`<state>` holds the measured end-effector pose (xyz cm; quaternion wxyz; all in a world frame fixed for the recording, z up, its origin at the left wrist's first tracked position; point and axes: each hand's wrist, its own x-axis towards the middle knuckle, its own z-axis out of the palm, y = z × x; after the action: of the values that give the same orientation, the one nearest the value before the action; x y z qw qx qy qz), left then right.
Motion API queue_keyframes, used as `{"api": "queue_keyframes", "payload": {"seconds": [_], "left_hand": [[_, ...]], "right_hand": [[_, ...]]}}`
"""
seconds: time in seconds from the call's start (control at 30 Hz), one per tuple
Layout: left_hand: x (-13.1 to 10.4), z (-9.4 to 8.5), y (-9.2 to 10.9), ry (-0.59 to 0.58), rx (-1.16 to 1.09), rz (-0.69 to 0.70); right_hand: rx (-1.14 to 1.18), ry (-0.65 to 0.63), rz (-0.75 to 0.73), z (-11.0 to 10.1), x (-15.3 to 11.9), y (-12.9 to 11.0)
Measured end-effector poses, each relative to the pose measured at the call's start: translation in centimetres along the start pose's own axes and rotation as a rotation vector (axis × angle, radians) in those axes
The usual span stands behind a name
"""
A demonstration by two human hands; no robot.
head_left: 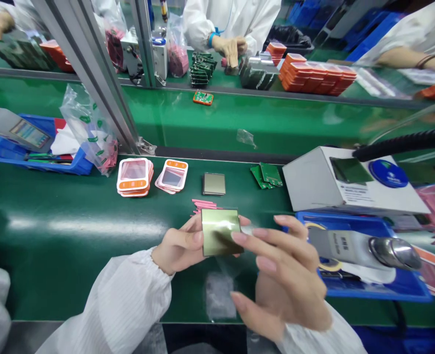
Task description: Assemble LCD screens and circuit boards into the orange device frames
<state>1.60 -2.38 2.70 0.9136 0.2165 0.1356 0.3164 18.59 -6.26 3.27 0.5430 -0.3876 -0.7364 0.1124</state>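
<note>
My left hand point(182, 246) grips a square, glossy, greenish-gold panel point(220, 232) by its left edge, thumb on its face. My right hand point(289, 275) is at the panel's right side with fingers apart; a fingertip is at that edge, and whether it touches is unclear. Just behind the panel lie thin pink strips point(204, 204). Beyond them is a small stack of similar square panels point(214, 184). Below my hands a clear plastic film point(220, 295) lies on the green bench point(73, 216). White-and-orange frames point(133, 176) are stacked to the left, with a second group point(172, 175) beside them.
Green circuit boards point(271, 174) lie at the back right. A white box point(335, 182) and a blue tray point(379, 292) holding a dispenser bottle stand at the right. Another blue tray point(68, 166) and a metal post point(92, 73) are at the left. Across the conveyor, a person's hands point(230, 49) handle parts.
</note>
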Motion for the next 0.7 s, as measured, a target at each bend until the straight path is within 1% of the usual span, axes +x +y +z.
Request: {"api": "queue_keyframes", "payload": {"seconds": [0.1,0.17,0.27,0.4,0.47,0.53,0.6,0.7], "left_hand": [[-0.1,0.0,0.0,-0.033,-0.011,0.009],[-0.1,0.0,-0.1,-0.062,0.001,0.01],[-0.1,0.0,-0.1,-0.07,0.039,-0.007],[-0.2,-0.2,-0.1,-0.067,0.035,-0.047],[-0.3,-0.3,-0.2,-0.076,0.031,-0.048],[-0.3,-0.5,-0.3,-0.082,0.031,-0.045],[-0.3,-0.5,-0.3,-0.082,0.032,-0.044],[-0.2,-0.5,-0.3,-0.082,0.048,-0.041]], "right_hand": [[-0.102,0.057,-0.244,0.7,-0.6,0.1],[-0.135,0.064,-0.326,1.2,-0.6,0.0],[-0.176,0.07,-0.332,1.5,-0.6,-0.6],[-0.214,0.082,-0.353,1.1,-0.3,-1.3],[-0.245,0.043,-0.395,0.7,-0.1,-1.3],[-0.276,-0.024,-0.417,0.2,0.1,-1.2],[-0.29,-0.061,-0.427,0.0,0.2,-1.2],[-0.294,-0.012,-0.394,0.2,0.2,-1.4]]}}
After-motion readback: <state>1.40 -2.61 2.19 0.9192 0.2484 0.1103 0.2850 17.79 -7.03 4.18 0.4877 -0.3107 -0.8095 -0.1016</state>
